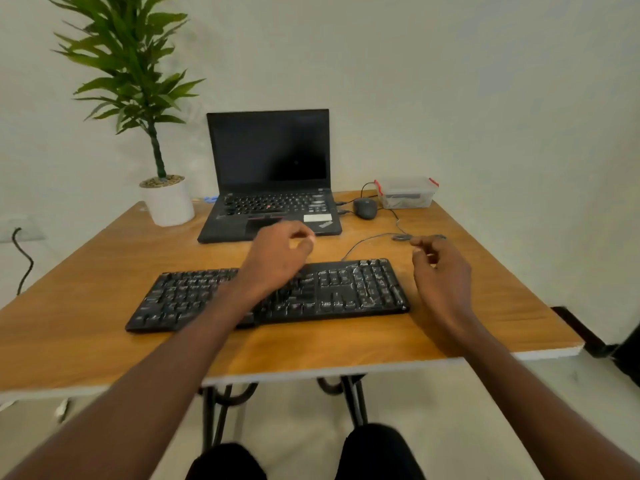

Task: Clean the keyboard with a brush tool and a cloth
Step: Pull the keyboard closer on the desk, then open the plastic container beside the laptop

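A black keyboard [346, 289] lies across the middle of the wooden table [86, 306], its keys flecked with pale dust. My left hand [280, 254] hovers above the keyboard's far edge with its fingers loosely curled, holding nothing. To the right of the keyboard my right hand [440, 271] hangs over the table, fingers also loosely curled and empty. My left forearm covers part of the keyboard's middle. No brush or cloth shows in the open. A clear lidded box [407, 194] with red clips stands at the back right; its contents are unclear.
An open black laptop [270, 188] sits behind the keyboard. A potted plant in a white pot [168, 202] stands at the back left. A dark mouse [364, 208] and a thin cable [374, 239] lie at the back right. The table's front edge is near my knees.
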`<control>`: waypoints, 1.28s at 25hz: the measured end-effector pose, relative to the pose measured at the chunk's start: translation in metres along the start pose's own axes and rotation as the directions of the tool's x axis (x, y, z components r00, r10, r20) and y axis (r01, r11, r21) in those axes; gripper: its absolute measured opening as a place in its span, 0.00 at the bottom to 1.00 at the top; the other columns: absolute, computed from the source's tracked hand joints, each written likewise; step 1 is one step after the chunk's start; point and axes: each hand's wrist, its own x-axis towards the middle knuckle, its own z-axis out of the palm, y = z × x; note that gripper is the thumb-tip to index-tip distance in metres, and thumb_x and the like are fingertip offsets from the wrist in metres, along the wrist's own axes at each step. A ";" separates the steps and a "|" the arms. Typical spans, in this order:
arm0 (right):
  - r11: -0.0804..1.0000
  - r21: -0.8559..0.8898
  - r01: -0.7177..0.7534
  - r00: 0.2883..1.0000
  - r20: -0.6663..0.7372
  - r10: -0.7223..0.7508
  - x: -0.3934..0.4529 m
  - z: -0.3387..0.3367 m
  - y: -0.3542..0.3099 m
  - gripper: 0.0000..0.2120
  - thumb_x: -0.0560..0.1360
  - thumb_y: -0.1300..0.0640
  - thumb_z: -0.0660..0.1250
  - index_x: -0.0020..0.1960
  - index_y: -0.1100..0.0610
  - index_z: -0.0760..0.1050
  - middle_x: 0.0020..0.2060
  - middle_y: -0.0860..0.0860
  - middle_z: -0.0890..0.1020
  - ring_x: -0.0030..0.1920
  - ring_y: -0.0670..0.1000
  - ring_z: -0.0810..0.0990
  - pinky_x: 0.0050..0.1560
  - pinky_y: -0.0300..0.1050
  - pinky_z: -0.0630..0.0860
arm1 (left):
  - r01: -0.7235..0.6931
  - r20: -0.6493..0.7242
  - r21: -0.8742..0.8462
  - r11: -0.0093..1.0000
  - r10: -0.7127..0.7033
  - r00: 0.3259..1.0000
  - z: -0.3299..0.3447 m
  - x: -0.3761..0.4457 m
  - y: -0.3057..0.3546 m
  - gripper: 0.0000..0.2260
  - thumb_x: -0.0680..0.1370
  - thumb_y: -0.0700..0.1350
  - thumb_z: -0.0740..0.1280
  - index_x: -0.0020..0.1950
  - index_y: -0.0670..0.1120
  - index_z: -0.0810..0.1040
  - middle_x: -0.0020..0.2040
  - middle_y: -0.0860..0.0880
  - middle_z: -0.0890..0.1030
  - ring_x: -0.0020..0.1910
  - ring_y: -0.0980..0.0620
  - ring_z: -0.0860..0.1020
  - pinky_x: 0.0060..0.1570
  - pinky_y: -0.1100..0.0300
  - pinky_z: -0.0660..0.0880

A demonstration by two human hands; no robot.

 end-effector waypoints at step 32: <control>0.648 0.609 -0.457 0.884 0.232 0.405 0.248 0.030 0.114 0.14 0.81 0.53 0.68 0.65 0.52 0.82 0.59 0.52 0.86 0.59 0.53 0.85 0.59 0.53 0.83 | 0.396 0.230 -0.659 0.639 -0.331 0.915 0.187 0.243 0.073 0.05 0.78 0.41 0.70 0.44 0.42 0.77 0.46 0.43 0.77 0.47 0.46 0.75 0.59 0.42 0.76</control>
